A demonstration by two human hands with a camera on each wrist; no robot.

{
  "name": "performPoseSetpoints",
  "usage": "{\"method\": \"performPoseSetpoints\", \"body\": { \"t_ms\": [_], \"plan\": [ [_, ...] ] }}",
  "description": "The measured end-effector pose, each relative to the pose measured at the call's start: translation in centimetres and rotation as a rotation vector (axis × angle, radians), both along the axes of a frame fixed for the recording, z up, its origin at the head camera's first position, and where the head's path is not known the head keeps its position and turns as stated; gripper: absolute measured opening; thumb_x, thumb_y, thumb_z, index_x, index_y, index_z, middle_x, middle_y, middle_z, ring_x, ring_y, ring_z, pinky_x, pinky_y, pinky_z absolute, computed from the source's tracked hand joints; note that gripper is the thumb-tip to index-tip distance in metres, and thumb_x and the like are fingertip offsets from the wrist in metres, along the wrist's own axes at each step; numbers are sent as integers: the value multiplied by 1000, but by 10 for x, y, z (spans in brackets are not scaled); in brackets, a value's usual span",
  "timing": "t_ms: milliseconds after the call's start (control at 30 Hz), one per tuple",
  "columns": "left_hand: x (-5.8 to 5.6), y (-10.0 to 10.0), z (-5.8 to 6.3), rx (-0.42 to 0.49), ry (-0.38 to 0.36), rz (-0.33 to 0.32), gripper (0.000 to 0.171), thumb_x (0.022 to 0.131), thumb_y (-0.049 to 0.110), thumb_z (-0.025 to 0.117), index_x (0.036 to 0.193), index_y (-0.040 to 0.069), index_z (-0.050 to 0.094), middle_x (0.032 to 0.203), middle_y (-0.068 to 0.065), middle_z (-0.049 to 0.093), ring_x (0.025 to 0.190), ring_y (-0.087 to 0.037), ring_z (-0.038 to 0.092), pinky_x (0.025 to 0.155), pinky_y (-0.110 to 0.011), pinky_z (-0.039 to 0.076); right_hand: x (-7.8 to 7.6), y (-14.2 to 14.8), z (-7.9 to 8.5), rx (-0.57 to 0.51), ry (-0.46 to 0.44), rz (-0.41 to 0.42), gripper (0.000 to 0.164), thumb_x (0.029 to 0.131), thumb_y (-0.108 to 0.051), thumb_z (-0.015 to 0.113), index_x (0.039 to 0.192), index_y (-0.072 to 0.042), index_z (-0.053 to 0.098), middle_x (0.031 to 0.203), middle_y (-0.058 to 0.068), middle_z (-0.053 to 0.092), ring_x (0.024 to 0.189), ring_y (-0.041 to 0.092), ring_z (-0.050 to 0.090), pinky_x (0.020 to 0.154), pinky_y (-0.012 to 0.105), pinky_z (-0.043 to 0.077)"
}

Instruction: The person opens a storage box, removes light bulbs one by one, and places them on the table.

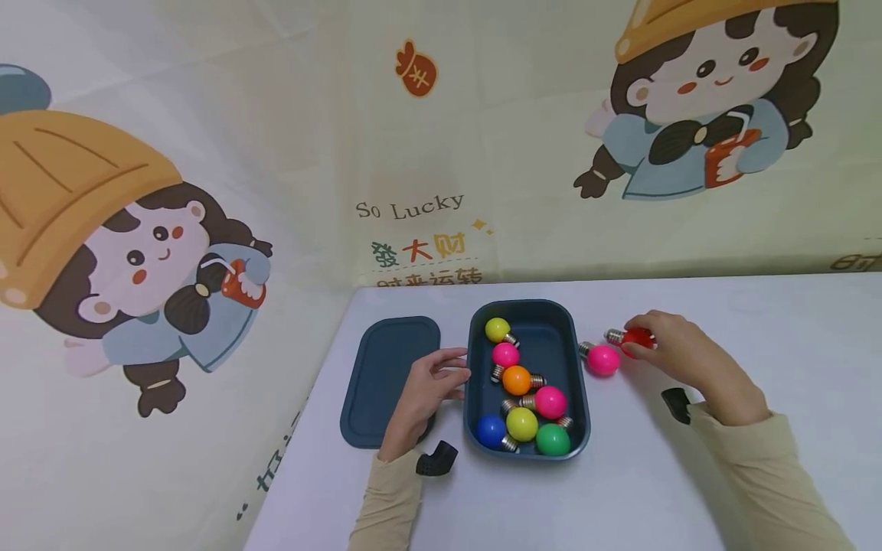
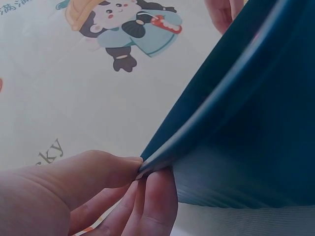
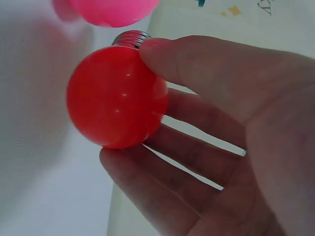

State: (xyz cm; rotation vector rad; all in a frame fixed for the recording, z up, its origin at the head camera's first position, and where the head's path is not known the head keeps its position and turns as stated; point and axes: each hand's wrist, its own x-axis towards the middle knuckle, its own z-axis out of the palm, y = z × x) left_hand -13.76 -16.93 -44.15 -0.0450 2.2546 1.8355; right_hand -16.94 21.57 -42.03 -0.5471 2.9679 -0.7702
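Observation:
My right hand (image 1: 678,352) holds a red light bulb (image 3: 115,98) to the right of a dark blue box (image 1: 584,428). The thumb lies by the metal screw base, and the fingers curl round the far side of the globe. My left hand (image 1: 426,390) pinches the box's left rim, thumb on top and fingertips (image 2: 160,196) below the edge. Several bulbs lie in the box, among them a blue one (image 1: 491,431), a green one (image 1: 553,440) and an orange one (image 1: 516,380). Beside the box's right wall lies a pink bulb (image 1: 603,360).
A dark blue lid (image 1: 389,375) lies flat on the white table (image 1: 517,505) left of the box, partly behind my left hand. A printed cloth (image 1: 537,191) hangs behind the table and along its left side.

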Motion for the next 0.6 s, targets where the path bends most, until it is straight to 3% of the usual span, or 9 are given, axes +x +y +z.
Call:
{"method": "performPoseSetpoints", "body": {
  "t_ms": [400,600],
  "plan": [
    [-2,-2,1,2,-16,12,38,92,15,70,130,13,64,119,-14,66,89,-19,69,74,-30,61,-5,1,-6,29,-38,-8,31,86,-16,72,105,9,67,88,15,67,80,29,59,73,46,53],
    [-3,-1,1,23,13,-13,40,93,15,70,131,8,62,120,-19,64,88,-19,68,73,-31,61,-2,5,-4,39,-61,-14,36,88,-18,71,108,10,66,93,18,68,84,32,62,78,52,53]
  ]
}}
